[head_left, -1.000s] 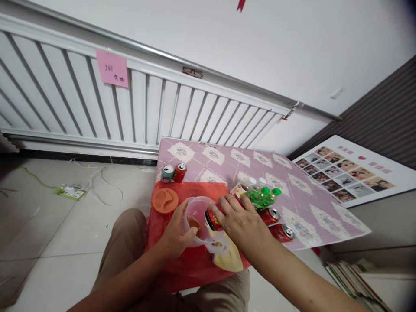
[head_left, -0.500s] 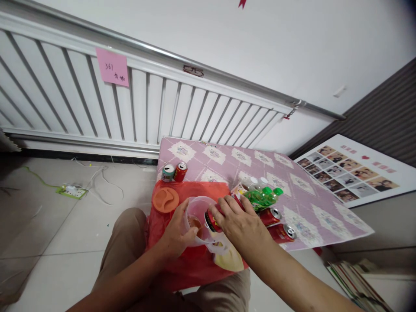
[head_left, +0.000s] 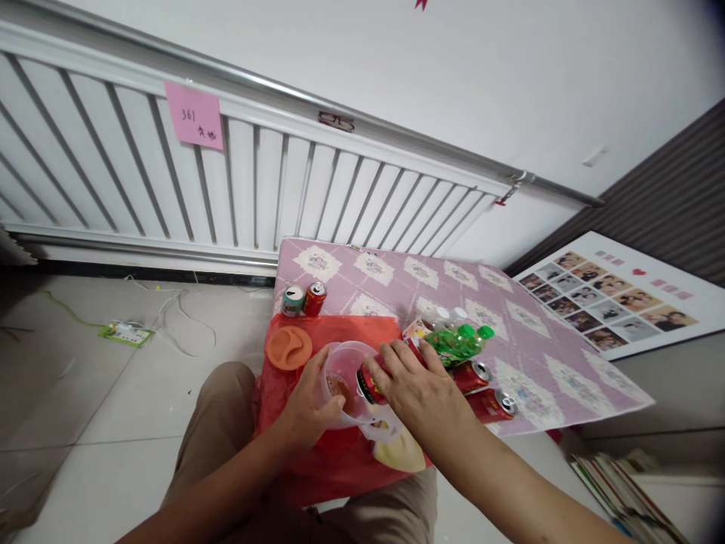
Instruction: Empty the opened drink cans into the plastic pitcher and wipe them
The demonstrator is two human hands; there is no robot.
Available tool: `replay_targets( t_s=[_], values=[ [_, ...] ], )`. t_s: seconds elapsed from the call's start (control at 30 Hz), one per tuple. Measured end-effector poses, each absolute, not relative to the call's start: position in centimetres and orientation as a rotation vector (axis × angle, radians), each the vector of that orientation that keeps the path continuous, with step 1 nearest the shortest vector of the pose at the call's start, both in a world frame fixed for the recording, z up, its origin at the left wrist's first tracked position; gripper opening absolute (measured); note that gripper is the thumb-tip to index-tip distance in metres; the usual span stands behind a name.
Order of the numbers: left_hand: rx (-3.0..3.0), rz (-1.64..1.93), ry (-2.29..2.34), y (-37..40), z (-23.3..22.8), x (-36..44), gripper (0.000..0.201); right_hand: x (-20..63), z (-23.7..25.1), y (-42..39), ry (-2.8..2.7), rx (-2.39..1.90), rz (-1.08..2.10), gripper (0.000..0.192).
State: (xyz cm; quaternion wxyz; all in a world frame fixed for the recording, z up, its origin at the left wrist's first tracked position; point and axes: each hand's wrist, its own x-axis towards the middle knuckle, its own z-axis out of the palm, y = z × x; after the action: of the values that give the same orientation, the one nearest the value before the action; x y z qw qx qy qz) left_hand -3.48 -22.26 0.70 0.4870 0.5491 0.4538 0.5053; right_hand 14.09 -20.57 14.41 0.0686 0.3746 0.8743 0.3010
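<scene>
Red can (head_left: 371, 384), clamped in the right hand (head_left: 419, 393) and tipped over the clear pitcher (head_left: 347, 381) on the red cloth (head_left: 334, 332), has poured only little brown drink, while left hand (head_left: 309, 412) fingers wrap the pitcher.

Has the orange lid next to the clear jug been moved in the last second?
No. The orange lid lies at the same spot on the red cloth, just below the two upright cans.
</scene>
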Motion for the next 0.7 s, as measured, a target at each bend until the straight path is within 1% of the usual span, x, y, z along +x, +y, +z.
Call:
replay_targets(
  t_s=[0.57,0.7],
  values=[
    [1.373,1.254,1.093,-22.19,0.16,-3.52,0.079,14.29,13.58,-20.94,2.645,1.074,0.961,0.036],
    [1.385,1.237,1.094,-22.09,0.1,-3.63,0.08,14.41,14.07,-20.88,2.638,1.121,0.911,0.036]
  ],
)
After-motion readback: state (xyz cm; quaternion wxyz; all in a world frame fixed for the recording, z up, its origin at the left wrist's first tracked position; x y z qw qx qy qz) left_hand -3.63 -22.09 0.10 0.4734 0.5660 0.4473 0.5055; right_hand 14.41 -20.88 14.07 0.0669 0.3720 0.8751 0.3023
